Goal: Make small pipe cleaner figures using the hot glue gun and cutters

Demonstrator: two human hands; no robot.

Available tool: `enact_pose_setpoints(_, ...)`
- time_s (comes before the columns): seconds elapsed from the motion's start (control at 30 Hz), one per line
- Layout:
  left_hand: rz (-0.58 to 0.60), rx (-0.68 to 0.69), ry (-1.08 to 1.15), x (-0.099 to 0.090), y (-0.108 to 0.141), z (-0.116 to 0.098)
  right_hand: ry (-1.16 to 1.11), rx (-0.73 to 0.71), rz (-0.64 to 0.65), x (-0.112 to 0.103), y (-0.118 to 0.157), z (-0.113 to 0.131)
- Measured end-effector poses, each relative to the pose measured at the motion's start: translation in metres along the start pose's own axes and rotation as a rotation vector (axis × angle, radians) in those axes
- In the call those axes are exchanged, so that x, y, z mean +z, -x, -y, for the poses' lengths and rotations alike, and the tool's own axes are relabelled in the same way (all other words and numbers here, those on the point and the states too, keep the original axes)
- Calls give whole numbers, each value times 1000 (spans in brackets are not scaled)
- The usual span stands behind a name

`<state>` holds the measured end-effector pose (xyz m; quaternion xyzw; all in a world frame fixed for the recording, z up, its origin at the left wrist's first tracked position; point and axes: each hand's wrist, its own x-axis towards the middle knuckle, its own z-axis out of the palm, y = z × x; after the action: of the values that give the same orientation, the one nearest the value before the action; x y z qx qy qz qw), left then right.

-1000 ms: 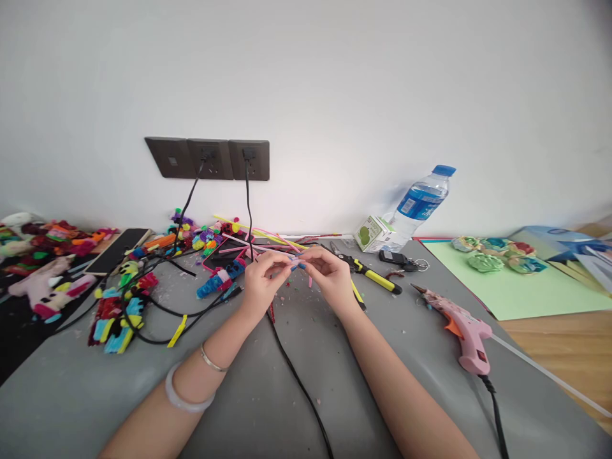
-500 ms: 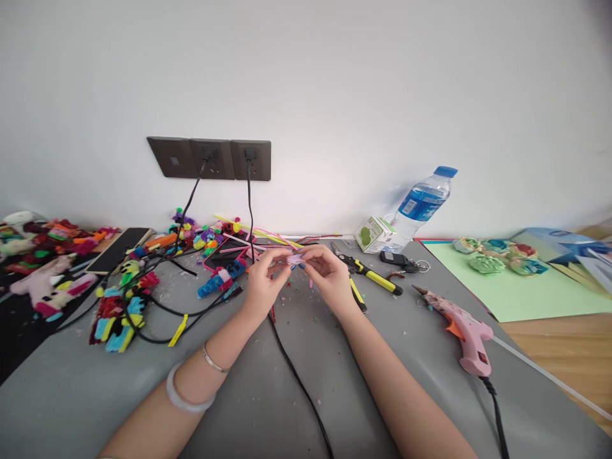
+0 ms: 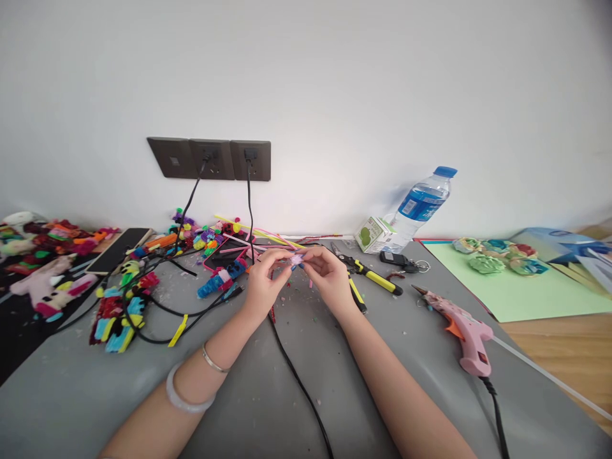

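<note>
My left hand (image 3: 264,285) and my right hand (image 3: 329,275) meet over the middle of the grey mat (image 3: 268,395). Between their fingertips they pinch a small pink fuzzy piece (image 3: 297,259), a bit of pipe cleaner with a blue end. Both hands hover just above the mat, near a black cable (image 3: 299,382) that runs under my left wrist. Loose pink and yellow pipe cleaners (image 3: 258,237) lie just behind the hands.
A pink glue gun (image 3: 461,328) lies at right, yellow-handled pliers (image 3: 370,275) and a key fob (image 3: 394,258) behind it. A water bottle (image 3: 421,201) and small carton (image 3: 373,233) stand by the wall. Colourful craft figures (image 3: 117,309) and a phone (image 3: 117,250) crowd the left. Green paper (image 3: 530,290) lies right.
The hands have stayed in place; the fingers have turned and bunched the pink piece a little more between them.
</note>
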<state>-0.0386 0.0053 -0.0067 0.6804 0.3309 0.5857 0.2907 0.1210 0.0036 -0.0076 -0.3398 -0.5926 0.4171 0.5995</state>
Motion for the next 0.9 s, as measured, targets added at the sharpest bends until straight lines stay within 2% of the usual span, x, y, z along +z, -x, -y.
enact_pose_setpoints(0.33,-35,-102,45,0,1,4,66,-34,-22,-1,1,6)
enact_pose_setpoints(0.53,14,-154,80,1,1,0,109,-51,-26,-1,0,7)
enact_pose_setpoints(0.63,40,-166,99,1,2,1,120,-68,-7,-1,-1,6)
enact_pose_setpoints(0.9,16,-169,66,2,1,8,109,-64,9,0,0,6)
